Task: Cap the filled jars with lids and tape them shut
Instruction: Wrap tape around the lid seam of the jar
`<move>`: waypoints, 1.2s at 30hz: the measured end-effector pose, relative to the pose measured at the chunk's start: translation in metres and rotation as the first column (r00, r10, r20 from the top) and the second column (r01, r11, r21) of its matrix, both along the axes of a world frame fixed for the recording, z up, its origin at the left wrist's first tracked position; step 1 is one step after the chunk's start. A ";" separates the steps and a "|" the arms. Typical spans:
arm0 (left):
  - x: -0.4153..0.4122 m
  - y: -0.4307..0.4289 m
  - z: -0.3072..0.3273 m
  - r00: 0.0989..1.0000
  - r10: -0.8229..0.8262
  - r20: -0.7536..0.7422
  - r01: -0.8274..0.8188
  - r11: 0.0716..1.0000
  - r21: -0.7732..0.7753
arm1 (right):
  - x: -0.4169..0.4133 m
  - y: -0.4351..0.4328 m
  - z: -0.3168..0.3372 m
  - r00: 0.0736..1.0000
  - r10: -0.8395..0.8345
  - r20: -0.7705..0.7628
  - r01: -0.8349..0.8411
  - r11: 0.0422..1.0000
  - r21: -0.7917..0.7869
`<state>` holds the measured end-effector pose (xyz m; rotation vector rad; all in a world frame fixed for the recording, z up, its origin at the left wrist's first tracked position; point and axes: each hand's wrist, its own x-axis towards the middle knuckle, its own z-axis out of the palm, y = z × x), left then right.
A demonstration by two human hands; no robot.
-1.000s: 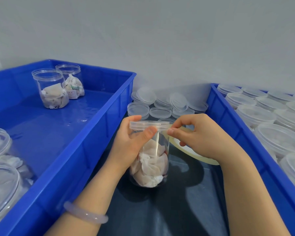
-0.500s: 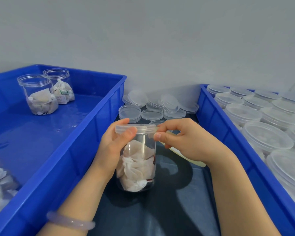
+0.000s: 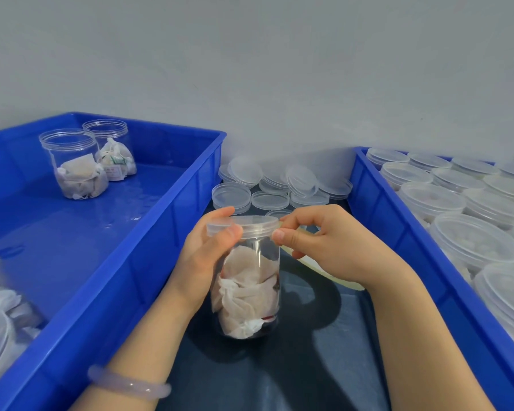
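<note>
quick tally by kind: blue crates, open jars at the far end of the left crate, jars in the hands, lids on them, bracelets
blue crates: 2
open jars at far end: 2
held jar: 1
lid on held jar: 1
bracelet: 1
total: 7

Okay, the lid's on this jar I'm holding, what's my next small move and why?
Probably twist the lid snug with the right hand while the left hand steadies the jar. The lid sits on the jar's mouth, the right fingers pinch its rim, and the seam looks unsealed.
</note>
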<state>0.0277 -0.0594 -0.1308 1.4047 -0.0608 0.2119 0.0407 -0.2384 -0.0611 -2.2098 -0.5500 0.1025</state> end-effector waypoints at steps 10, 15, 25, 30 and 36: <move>-0.003 0.001 0.011 0.995 0.078 -0.068 -0.060 0.971 0.232 | -0.002 0.004 0.004 0.985 -0.135 0.104 0.147 0.983 -0.114; -0.007 -0.002 0.017 0.990 0.135 -0.051 -0.116 0.954 0.275 | -0.006 0.014 0.003 0.975 -0.161 0.156 0.190 0.962 -0.195; -0.005 -0.005 0.015 0.986 0.157 -0.061 -0.146 0.977 0.153 | -0.019 0.015 0.014 0.991 -0.044 0.126 0.079 0.955 -0.287; -0.004 0.000 0.014 0.986 0.162 -0.046 -0.158 0.984 0.083 | -0.015 0.002 0.016 0.998 0.003 -0.055 -0.015 0.975 -0.223; -0.003 0.002 0.012 0.985 0.166 -0.048 -0.162 0.984 0.067 | -0.010 -0.010 0.012 0.969 -0.053 -0.240 0.028 0.994 -0.107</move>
